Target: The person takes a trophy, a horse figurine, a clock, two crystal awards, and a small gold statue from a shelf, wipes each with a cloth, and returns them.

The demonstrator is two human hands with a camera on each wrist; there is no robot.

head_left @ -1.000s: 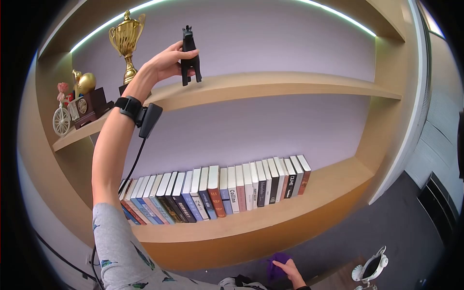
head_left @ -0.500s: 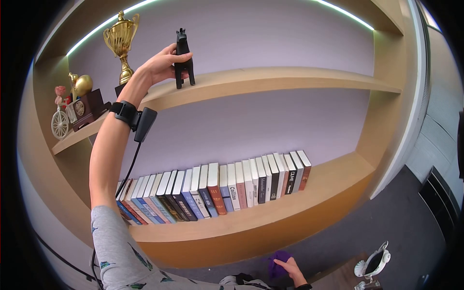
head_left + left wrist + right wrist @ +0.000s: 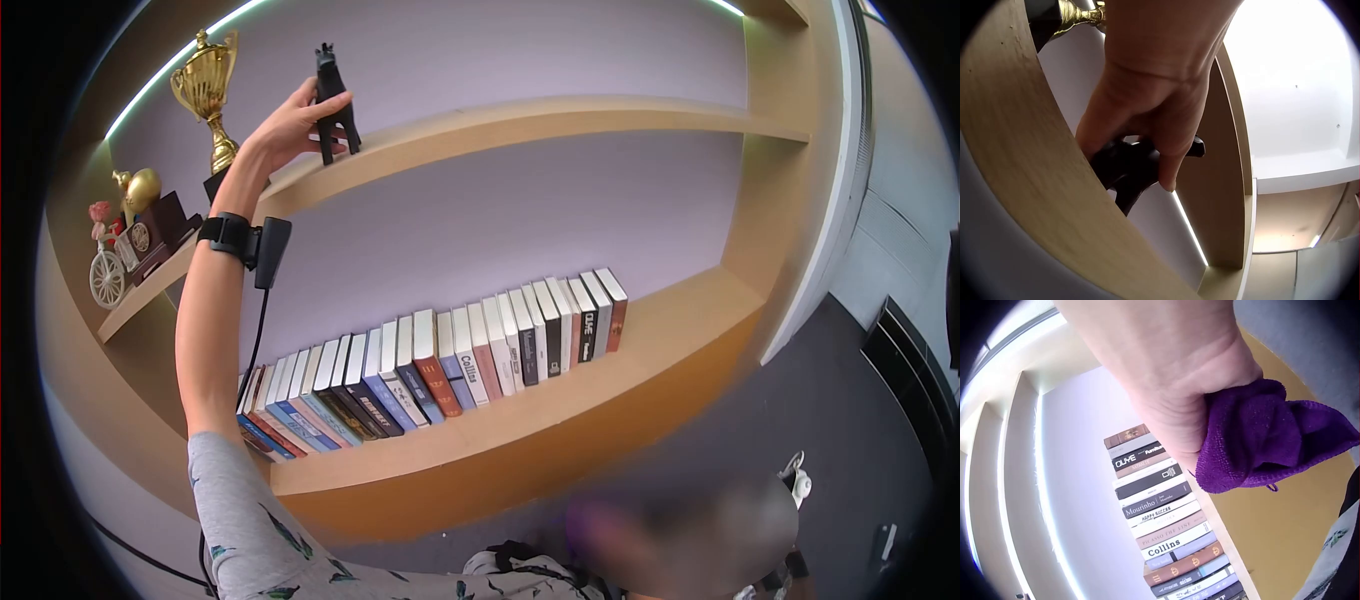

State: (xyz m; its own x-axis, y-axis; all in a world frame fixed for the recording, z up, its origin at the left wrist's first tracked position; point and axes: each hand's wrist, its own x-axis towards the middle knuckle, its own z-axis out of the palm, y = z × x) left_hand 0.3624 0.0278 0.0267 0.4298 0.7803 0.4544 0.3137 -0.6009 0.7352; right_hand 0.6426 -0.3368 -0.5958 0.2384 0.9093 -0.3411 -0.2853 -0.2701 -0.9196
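My left hand (image 3: 290, 125) grips a black four-legged animal figurine (image 3: 330, 85) by its body, thumb across the near side. The figurine stands upright at the upper shelf (image 3: 520, 120), its feet right at the front edge. In the left wrist view, fingers and thumb wrap the glossy dark figurine (image 3: 1125, 165), and the hand hides part of it. Low down at my side, my right hand (image 3: 1172, 375) holds a bunched purple cloth (image 3: 1260, 434). That hand's fingers are mostly hidden in the right wrist view, and a blur covers the area in the head view.
Left of the figurine stands a gold trophy cup (image 3: 205, 85) on a dark base. Farther left are a white toy bicycle (image 3: 107, 278) with flowers and a dark wooden ornament (image 3: 160, 230). A row of books (image 3: 440, 370) lines the lower shelf (image 3: 690, 315).
The head view has shifted, so the shelves sit farther left and higher. My left hand has brought the figurine down to the shelf edge. The right hand's area has become blurred.
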